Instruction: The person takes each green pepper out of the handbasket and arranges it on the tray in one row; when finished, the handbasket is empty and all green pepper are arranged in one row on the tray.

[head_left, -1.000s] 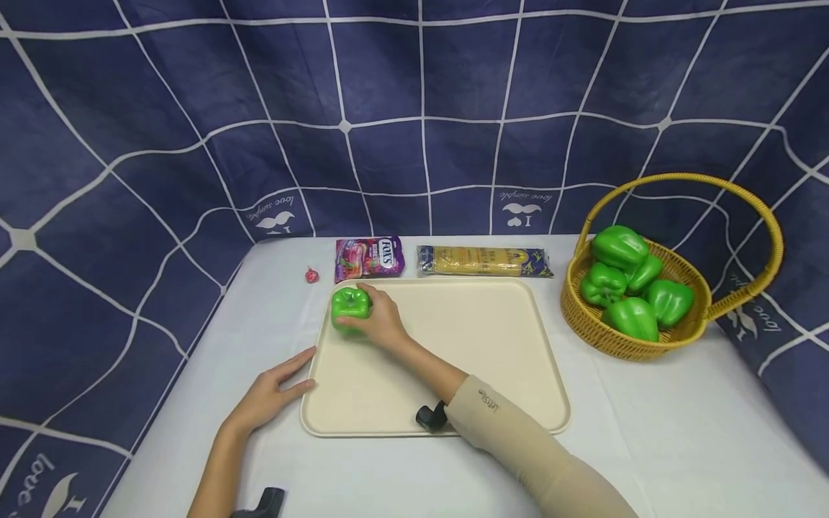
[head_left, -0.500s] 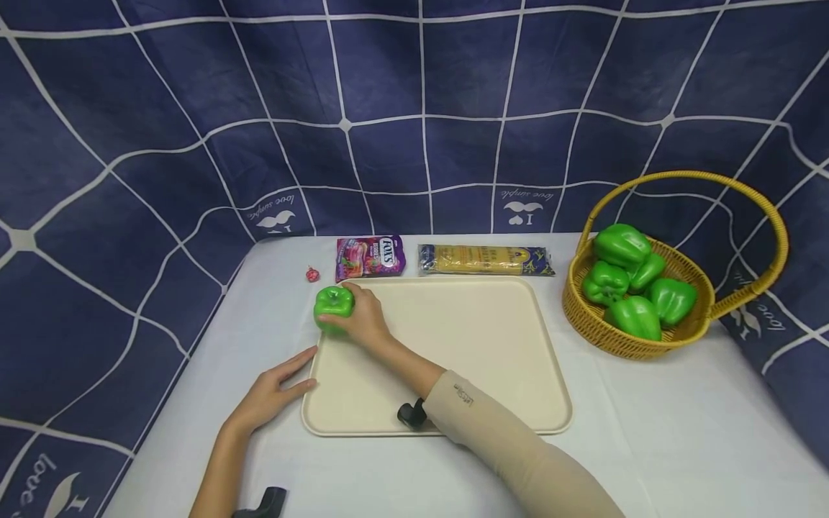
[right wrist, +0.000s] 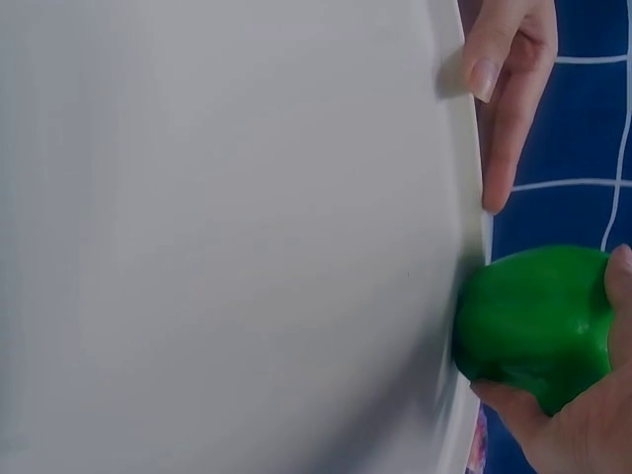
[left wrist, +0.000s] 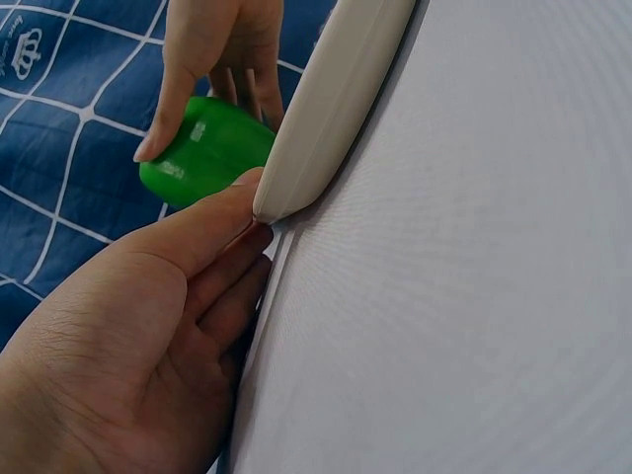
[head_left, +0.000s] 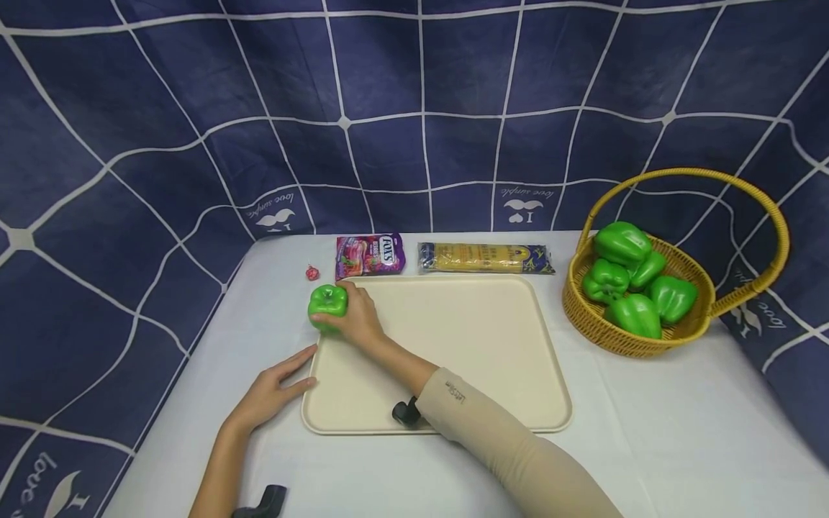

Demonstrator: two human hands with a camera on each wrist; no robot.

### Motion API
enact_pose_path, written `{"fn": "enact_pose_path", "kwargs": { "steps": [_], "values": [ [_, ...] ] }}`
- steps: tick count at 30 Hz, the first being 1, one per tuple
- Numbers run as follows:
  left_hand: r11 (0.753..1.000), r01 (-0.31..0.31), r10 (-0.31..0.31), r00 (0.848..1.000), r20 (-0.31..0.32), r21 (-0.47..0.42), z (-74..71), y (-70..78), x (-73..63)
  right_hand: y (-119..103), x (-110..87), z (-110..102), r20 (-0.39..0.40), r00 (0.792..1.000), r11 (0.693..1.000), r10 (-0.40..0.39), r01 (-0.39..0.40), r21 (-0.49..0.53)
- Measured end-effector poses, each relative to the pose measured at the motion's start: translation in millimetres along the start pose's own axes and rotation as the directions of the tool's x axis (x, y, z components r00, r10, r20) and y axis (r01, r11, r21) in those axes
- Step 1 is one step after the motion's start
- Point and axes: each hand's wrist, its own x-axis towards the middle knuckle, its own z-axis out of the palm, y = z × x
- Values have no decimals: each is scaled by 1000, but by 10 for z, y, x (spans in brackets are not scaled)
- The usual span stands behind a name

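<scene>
My right hand [head_left: 360,318] grips a glossy green bell pepper [head_left: 327,299] by its side, thumb toward me and fingers behind. The pepper overlaps the far left corner of a cream tray [head_left: 466,345] in the head view. From the right wrist, the bell pepper [right wrist: 538,321] appears right at the tray's rim. My left hand [head_left: 272,392] rests beside the tray's left edge, thumb and fingers extended and apart, with fingertips at the rim. In the left wrist view its thumb lies right by the tray's edge [left wrist: 331,109], and the other fingers are partly hidden beneath it.
At the right stands a wicker basket [head_left: 609,342] with a tall handle and several green peppers inside. Behind the tray lie a purple Fox's candy bag [head_left: 369,255] and a yellow noodle packet [head_left: 486,259]. A small red wrapped candy [head_left: 312,273] sits left of the bag.
My right hand has carried the bell pepper left, from over the tray's far left corner to its left rim. The left hand has stayed in place.
</scene>
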Motion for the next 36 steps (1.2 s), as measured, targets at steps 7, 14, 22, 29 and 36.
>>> {"fn": "enact_pose_path", "kwargs": {
  "steps": [7,14,22,29,36],
  "values": [
    [1000,0,0,1000,-2,-6,21,-163,25,-7,9,16,3,1000,1000,27,-27,15],
    [1000,2,-2,1000,-4,-12,22,-147,22,16,4,2,16,1000,1000,16,-16,23],
    [1000,2,-2,1000,-4,-9,22,-146,23,29,-13,-41,47,999,1000,-16,15,23],
    [1000,2,-2,1000,-9,-1,11,-149,24,24,-53,-125,93,995,999,-38,36,23],
    [1000,4,-4,1000,-2,-3,23,-153,18,77,-137,-318,132,984,993,-116,117,-2]
  ]
}}
